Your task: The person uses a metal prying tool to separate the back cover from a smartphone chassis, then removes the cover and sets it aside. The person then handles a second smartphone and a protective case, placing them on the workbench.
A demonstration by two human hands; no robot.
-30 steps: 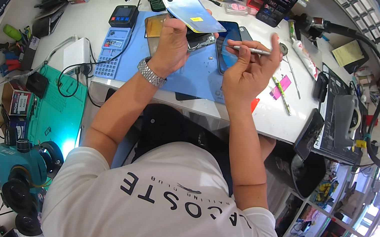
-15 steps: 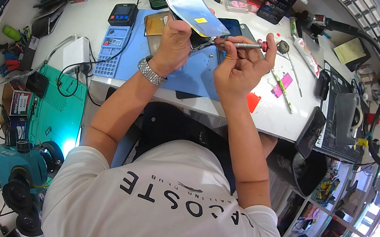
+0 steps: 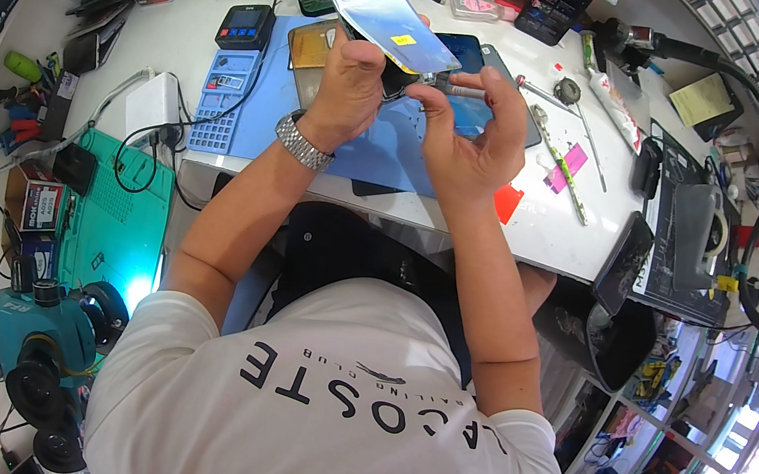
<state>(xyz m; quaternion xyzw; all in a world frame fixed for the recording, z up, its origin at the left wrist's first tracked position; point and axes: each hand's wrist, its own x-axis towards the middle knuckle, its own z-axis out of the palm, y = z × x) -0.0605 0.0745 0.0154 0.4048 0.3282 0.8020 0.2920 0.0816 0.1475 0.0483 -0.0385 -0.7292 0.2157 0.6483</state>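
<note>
The phone (image 3: 396,75) is grasped in the left hand (image 3: 343,101), bowed back panel (image 3: 384,9) above it. The right hand (image 3: 479,143) grips a silver tool (image 3: 469,92) alongside; a slip could scratch the phone.

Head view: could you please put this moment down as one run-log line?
left hand: holds phone | right hand: silver tool, near phone | blue mat: below

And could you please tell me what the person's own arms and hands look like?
The left hand and right hand are both ungloved. A silver linked band, likely a watch strap, circles the left wrist; none shows on the right. Short white sleeves leave the forearms uncovered.
</note>
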